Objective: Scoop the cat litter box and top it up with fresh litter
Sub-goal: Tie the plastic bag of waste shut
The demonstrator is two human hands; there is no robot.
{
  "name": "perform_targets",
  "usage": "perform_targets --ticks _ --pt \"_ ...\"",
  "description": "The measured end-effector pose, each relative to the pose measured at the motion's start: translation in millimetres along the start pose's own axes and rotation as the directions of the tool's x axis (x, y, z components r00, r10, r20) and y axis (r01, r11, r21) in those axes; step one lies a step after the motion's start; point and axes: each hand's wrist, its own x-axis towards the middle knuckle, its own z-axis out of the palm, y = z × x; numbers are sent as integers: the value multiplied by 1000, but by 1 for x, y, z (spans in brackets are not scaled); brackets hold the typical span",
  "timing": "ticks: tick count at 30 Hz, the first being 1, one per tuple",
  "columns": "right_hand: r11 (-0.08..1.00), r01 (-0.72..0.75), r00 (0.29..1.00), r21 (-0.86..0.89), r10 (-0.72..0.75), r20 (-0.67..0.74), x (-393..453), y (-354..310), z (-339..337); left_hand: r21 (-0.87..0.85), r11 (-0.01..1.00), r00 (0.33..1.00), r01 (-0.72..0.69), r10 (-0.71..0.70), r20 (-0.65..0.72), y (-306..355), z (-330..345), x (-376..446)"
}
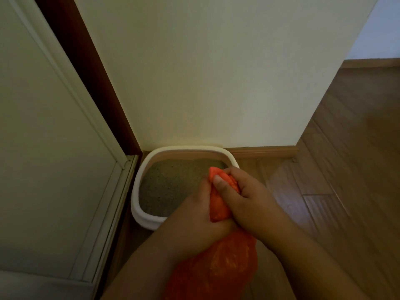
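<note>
Both hands were clenched around the gathered neck of an orange plastic bag (216, 271): my left hand (195, 221) gripped it lower down, my right hand (244, 193) higher, thumb pressed on the twisted top. Its bulging body hung near me, over the wood floor (346, 169). Beyond it, the white litter box (138, 198) sat tucked into the corner, its far rim against the wall (205, 72), door frame (121, 191) just left. Grey litter (168, 180) filled it. Open floor lay to the right.
</note>
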Motion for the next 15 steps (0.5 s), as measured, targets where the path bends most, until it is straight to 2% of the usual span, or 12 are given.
perform_targets --ticks 6,15 --pt "992 78 989 -102 -89 -116 -2 -7 -1 65 995 997 -72 74 -28 3 6 3" --pt "953 133 944 -274 -205 -257 14 -29 -17 238 969 992 -69 91 -82 26 -9 21"
